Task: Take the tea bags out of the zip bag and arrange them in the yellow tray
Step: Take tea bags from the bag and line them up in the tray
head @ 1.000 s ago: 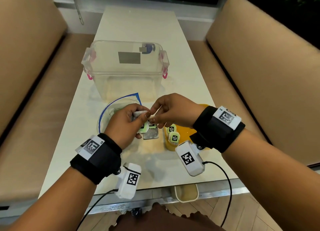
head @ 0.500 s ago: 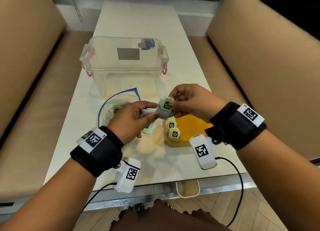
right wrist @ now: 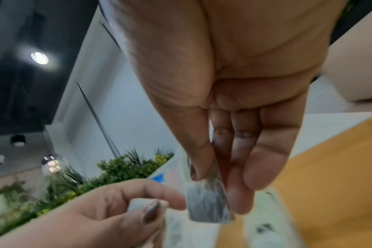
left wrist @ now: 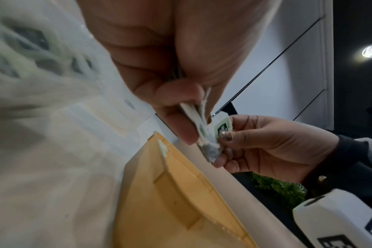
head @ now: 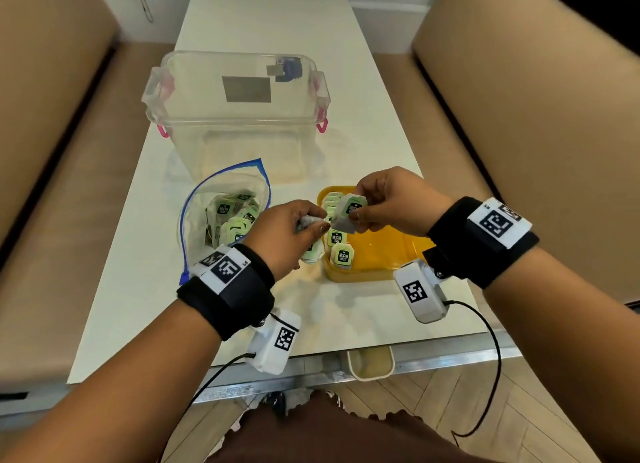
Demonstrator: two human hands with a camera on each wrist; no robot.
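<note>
Two hands now parted: right hand (head: 388, 202) pinches one tea bag (head: 346, 214) just above the yellow tray (head: 381, 254), separated from the clump the left hand (head: 284, 234) grips beside the zip bag (head: 194, 227).

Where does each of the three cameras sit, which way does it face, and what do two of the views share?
Head: worn on the head, looking down the white table at the zip bag, yellow tray and clear box; both forearms and wristbands show.
Left wrist: looks along the left hand, whose grip pinches tea bags, tray below.
Right wrist: looks along the right hand, pinching one tea bag.
Shared: each wrist view also shows the opposite hand.
</note>
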